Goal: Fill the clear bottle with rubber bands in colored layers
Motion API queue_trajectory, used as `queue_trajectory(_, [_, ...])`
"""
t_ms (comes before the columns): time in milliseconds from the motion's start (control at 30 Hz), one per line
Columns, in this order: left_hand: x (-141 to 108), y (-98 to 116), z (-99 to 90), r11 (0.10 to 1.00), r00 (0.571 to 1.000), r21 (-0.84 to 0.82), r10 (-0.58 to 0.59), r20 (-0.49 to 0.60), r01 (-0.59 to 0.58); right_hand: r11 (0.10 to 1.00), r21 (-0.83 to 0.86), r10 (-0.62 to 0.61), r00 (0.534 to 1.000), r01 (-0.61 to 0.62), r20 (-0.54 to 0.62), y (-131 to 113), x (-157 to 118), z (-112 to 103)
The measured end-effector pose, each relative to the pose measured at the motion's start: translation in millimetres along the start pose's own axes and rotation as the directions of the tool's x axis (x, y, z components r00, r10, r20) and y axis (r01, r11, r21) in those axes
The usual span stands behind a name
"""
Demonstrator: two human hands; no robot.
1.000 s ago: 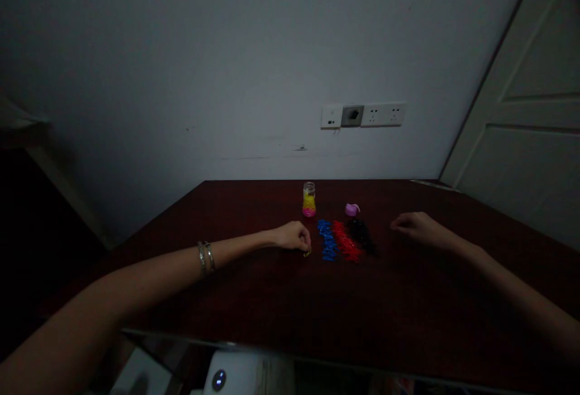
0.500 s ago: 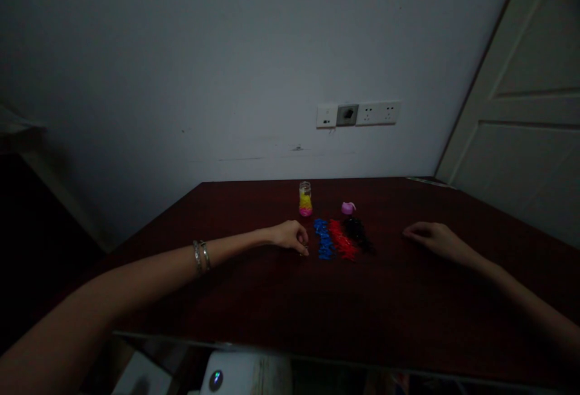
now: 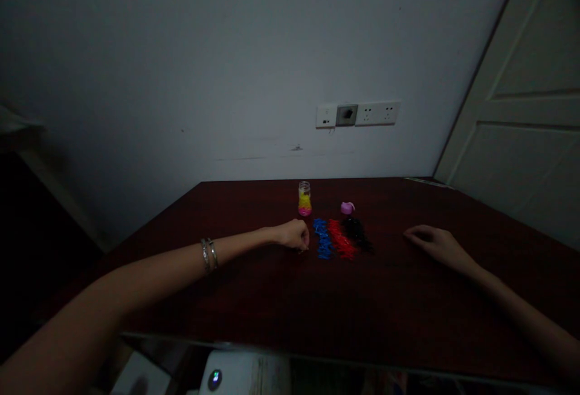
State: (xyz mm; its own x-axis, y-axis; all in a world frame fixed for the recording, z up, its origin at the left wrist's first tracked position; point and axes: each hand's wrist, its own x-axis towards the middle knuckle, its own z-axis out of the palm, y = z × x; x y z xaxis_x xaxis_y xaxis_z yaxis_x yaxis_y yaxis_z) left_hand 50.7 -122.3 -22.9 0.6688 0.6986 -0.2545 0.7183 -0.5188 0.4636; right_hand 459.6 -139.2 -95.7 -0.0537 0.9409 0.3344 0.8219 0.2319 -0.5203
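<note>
My left hand (image 3: pixel 294 235) is closed, fingertips pressed down at the table just left of the blue pile; something tiny and pale shows under them, too small to name. My right hand (image 3: pixel 430 241) rests on the table at the right, fingers loosely stretched and thumb a little apart, holding nothing. Between the hands lie side by side a pile of small blue pieces (image 3: pixel 323 239), one of red pieces (image 3: pixel 342 240) and one of black pieces (image 3: pixel 356 233). Behind my left hand stands a small clear open jar (image 3: pixel 304 199), with yellow pieces above pink ones.
A purple lid with a loop (image 3: pixel 347 208) lies behind the piles on the dark red table (image 3: pixel 290 304). The wall behind carries sockets (image 3: pixel 376 114); a white door (image 3: pixel 530 123) is at the right. Below the front edge sits a white device with a lit display (image 3: pixel 215 378).
My left hand has turned slightly and its fingers have curled further in at nearly the same spot. My right hand stays almost still; piles, jar and lid are unchanged.
</note>
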Motion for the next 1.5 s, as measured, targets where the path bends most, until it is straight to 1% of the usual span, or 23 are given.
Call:
queue_trajectory(200, [-0.2, 7.1, -1.3, 0.998, 1.000, 0.058, 0.010, 0.022, -0.011, 1.000, 0.010, 0.005, 1.000, -0.005, -0.020, -3.1, -3.1, 0.6])
queue_trajectory(300, [0.9, 3.9, -2.3, 0.999, 1.000, 0.028, 0.022, 0.015, -0.023, 1.000, 0.010, -0.002, 1.000, 0.002, -0.027, -5.3, -4.4, 0.5])
queue_trajectory(367, [2.5, -1.3, -9.6, 0.999, 0.999, -0.001, 0.044, 0.012, -0.044, 1.000, 0.005, -0.003, 0.999, 0.004, -0.032, -6.1, -4.9, 0.6])
queue_trajectory(433, [3.6, -7.0, -26.0, 0.998, 0.998, -0.023, 0.053, -0.019, -0.054, 1.000, -0.001, -0.011, 0.999, 0.011, -0.036, -6.8, -5.3, 0.8])
queue_trajectory(467, [3.7, -9.3, -37.7, 0.998, 0.997, -0.029, 0.054, -0.058, -0.056, 1.000, -0.002, -0.018, 0.999, 0.018, -0.040, -7.1, -5.4, 0.9])
queue_trajectory(533, [3.0, -12.2, -65.7, 0.998, 0.983, -0.030, 0.047, -0.177, -0.053, 0.999, -0.002, -0.033, 0.999, 0.033, -0.043, -7.9, -5.7, 0.9])
queue_trajectory(600, [1.9, -12.1, -95.1, 0.997, 0.968, -0.057, 0.034, -0.249, -0.050, 0.999, -0.002, -0.038, 0.998, 0.038, -0.043, -8.4, -5.8, 0.8])
queue_trajectory(667, [2.5, -10.3, -120.2, 0.996, 0.945, -0.080, 0.002, -0.328, -0.030, 0.999, -0.002, -0.036, 0.999, 0.036, -0.040, -8.2, -5.9, 0.8])
queue_trajectory(733, [7.0, -8.7, -137.3, 0.997, 0.923, -0.066, 0.015, -0.385, -0.044, 0.999, 0.002, -0.035, 0.999, 0.035, -0.040, -7.1, -6.1, 0.9])
queue_trajectory(800, [16.5, -8.8, -146.3, 0.996, 0.914, -0.052, 0.046, -0.403, -0.074, 0.999, 0.009, -0.035, 0.999, 0.035, -0.040, -5.9, -6.4, 1.2])
queue_trajectory(933, [44.2, -15.4, -149.5, 0.992, 0.907, -0.049, 0.088, -0.413, -0.119, 0.999, 0.030, -0.026, 0.999, 0.028, -0.047, -5.8, -7.2, 1.1])
queue_trajectory(1067, [65.0, -23.5, -150.2, 0.993, 0.909, 0.000, 0.112, -0.401, -0.122, 1.000, 0.021, -0.016, 0.999, 0.017, -0.052, -8.3, -7.1, 0.2])
queue_trajectory(1200, [73.2, -29.0, -152.3, 0.993, 0.920, 0.058, 0.120, -0.373, -0.106, 1.000, 0.011, -0.014, 0.999, 0.014, -0.037, -7.8, -6.9, 0.4])
queue_trajectory(1333, [79.0, -34.6, -152.2, 0.994, 0.934, 0.060, 0.109, -0.339, -0.094, 1.000, 0.009, -0.013, 0.999, 0.013, -0.041, -7.2, -7.6, 0.9])
queue_trajectory(1500, [84.5, -38.2, -151.5, 0.994, 0.941, 0.078, 0.102, -0.321, -0.081, 1.000, 0.013, -0.026, 0.999, 0.026, -0.037, -11.4, -8.9, -0.7])
